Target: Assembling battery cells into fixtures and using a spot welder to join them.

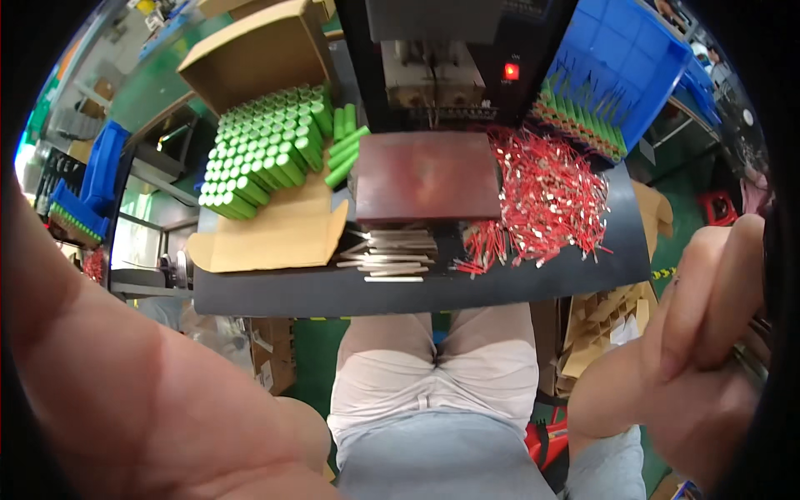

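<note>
My left hand is raised close to the camera and fills the lower left, with its palm and wrist showing. Its fingers run out of the picture, so their pose is hidden. At the right edge, my right hand is also held up near the camera with its fingers curled. Beside those fingers shows a narrow metallic edge, too dark and cut off to name. Both hands are away from the bench. On the black bench top stand green cylindrical battery cells, a pile of red wire leads and thin metal strips.
A dark reddish-brown block sits before a black machine with a lit red switch. The cells rest in an opened cardboard box. At the right, a blue bin holds wired cells. Cardboard boxes stand below the bench.
</note>
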{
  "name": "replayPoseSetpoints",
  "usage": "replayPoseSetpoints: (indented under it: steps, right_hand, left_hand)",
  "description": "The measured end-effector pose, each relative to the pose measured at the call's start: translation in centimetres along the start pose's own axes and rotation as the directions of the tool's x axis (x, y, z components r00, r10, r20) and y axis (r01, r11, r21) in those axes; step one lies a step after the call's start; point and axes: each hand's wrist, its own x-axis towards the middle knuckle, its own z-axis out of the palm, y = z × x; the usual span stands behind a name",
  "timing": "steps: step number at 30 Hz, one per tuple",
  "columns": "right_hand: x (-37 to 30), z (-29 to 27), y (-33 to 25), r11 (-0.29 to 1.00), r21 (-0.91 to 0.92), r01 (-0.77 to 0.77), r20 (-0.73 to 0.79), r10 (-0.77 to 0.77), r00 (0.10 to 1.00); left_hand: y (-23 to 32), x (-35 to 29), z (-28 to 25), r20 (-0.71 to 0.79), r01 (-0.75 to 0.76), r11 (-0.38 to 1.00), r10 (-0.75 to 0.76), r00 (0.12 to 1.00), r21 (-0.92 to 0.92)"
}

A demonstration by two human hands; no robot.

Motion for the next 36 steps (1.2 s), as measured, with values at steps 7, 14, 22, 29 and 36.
replayPoseSetpoints:
  steps: [7, 14, 22, 29, 36]
  right_hand:
    - [2.3, 3.5, 0.4, 0.996, 0.083, 0.021, 0.011, -0.022, 1.0]
    - [4.8, 7.4, -0.3, 0.997, 0.068, 0.043, 0.1, -0.049, 0.994]
    - [6.0, 5.2, -1.4, 0.997, 0.041, 0.063, 0.128, -0.068, 0.989]
    - [6.1, 4.8, -1.8, 0.997, 0.044, 0.07, 0.142, -0.076, 0.987]
    - [6.5, 4.3, -1.8, 0.998, 0.041, 0.052, 0.173, -0.058, 0.983]
  left_hand:
    - [0.0, 3.3, -0.9, -0.001, -0.045, 0.997, 0.045, 0.999, 0.063]
    - [-0.1, 3.1, -1.1, -0.074, -0.007, 0.998, 0.011, 0.997, 0.058]
    - [-0.5, 3.4, -0.8, -0.093, 0.003, 1.0, -0.001, 0.996, 0.023]
    - [-0.7, 3.6, -0.5, -0.093, 0.002, 1.0, -0.001, 0.996, 0.017]
    - [-0.4, 3.0, -0.3, -0.091, 0.031, 0.999, -0.029, 0.995, 0.019]
